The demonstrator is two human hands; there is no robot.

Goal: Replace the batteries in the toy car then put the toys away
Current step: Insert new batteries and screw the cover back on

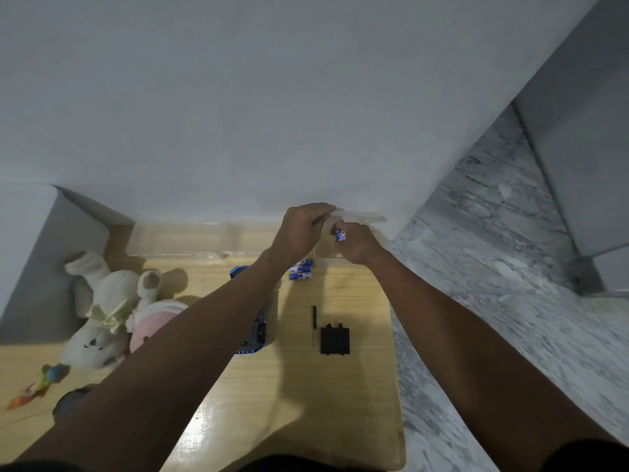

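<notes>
The right hand (pixel 357 245) curls its fingers (pixel 345 248) round a blue-and-white battery (pixel 340 235), whose end sticks out above the knuckles. Just beside it, the left hand (pixel 303 231) has its fingers bent over and pinching the edge of something clear, seemingly a transparent package (pixel 360 218), though it is too faint against the white wall to make out well. Both hands are raised above the far end of the wooden surface (pixel 306 403), close together, with the forearms stretched forward from the bottom of the view.

Below the hands, two or three more blue batteries (pixel 301 271) lie side by side on the surface, partly hidden by the left wrist. The blue toy car (pixel 253 330) lies under the left forearm, mostly covered by it. To its right a thin black screwdriver (pixel 315 323) lies lengthwise, and just beside that sits a black battery cover (pixel 335 340), flat on the wood.

On the left part of the surface are a white plush rabbit (pixel 102 308) and a pink plush toy (pixel 153 323), touching each other. A small colourful toy (pixel 41 386) lies near the left edge. Grey marbled floor (pixel 493 267) runs along the right.
</notes>
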